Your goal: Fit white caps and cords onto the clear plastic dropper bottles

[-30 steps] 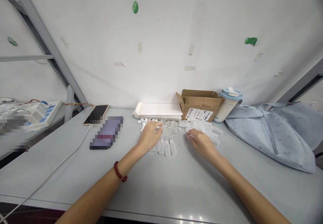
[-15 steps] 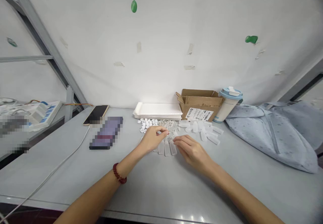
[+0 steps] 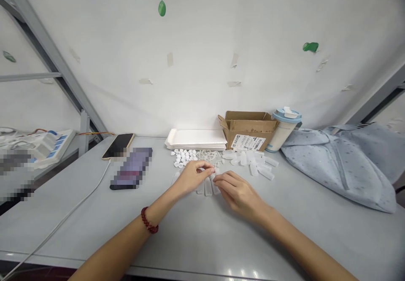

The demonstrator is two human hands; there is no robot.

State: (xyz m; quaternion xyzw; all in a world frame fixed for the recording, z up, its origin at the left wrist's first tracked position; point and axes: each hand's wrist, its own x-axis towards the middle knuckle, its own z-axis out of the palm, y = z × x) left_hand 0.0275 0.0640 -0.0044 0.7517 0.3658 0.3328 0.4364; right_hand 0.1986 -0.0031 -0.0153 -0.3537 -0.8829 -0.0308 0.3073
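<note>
My left hand (image 3: 193, 179), with a dark red bead bracelet (image 3: 148, 220) on its wrist, has thumb and forefinger pinched together; whatever sits in the pinch is too small to name. Close to its right, the fingers of my right hand (image 3: 237, 191) are pressed together at the tips, their contents likewise unclear. Below and between both hands lies a fan of flat translucent plastic pieces (image 3: 208, 187), partly covered by the fingers. Small white caps (image 3: 181, 158) and a tangle of white cords (image 3: 207, 156) lie just beyond. More translucent pieces (image 3: 253, 168) are heaped to the right.
A white stack (image 3: 198, 139), an open cardboard box (image 3: 251, 135) and a blue-lidded cup (image 3: 282, 135) stand along the wall. Blue-grey fabric (image 3: 335, 167) spreads at right. Two phones, one black-screened (image 3: 118, 145) and one blurred (image 3: 133, 168), lie left by a white cable (image 3: 79, 203).
My left hand has shifted slightly right, bringing its pinch closer to my right fingertips. My right hand has moved slightly left. The whole view has shifted a little.
</note>
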